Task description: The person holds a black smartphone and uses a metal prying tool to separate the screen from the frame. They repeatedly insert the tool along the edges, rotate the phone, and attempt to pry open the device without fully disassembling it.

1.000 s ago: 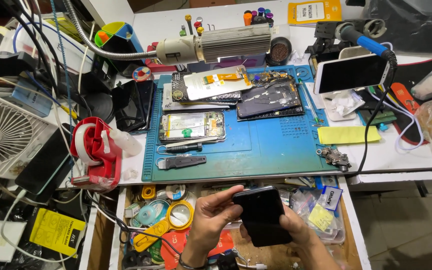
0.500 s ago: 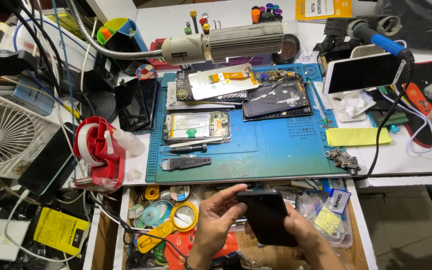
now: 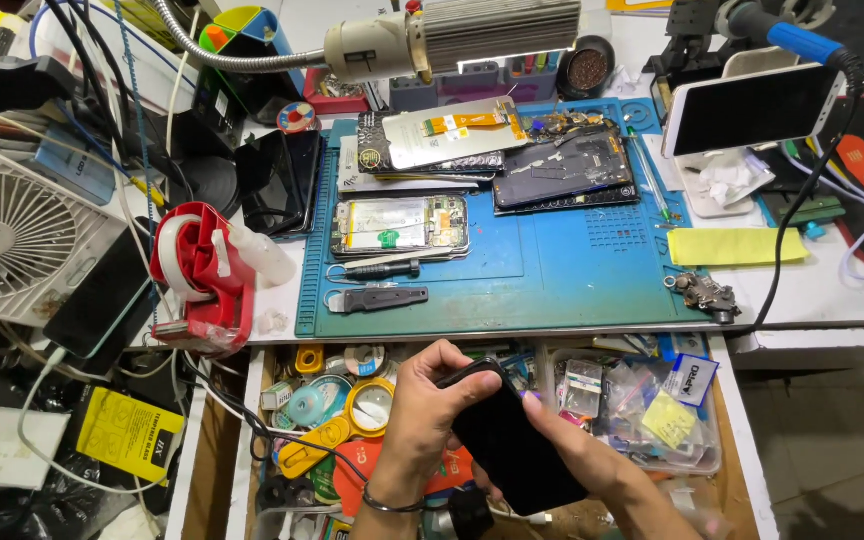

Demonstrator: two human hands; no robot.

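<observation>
Two hands on one black phone (image 3: 512,440) above the open drawer (image 3: 372,410): left hand (image 3: 432,400) clamps its top edge, right hand (image 3: 582,455) cradles it from below. Casing looks closed, so the job seems barely begun. Opened handsets (image 3: 400,224) lie on the blue mat (image 3: 562,280), bench crowded, fan (image 3: 12,235) at left

We look steeply down from head height, close over our hands (image 3: 492,430) and an open drawer (image 3: 732,440), facing the cluttered surface (image 3: 832,290) beyond.
</observation>
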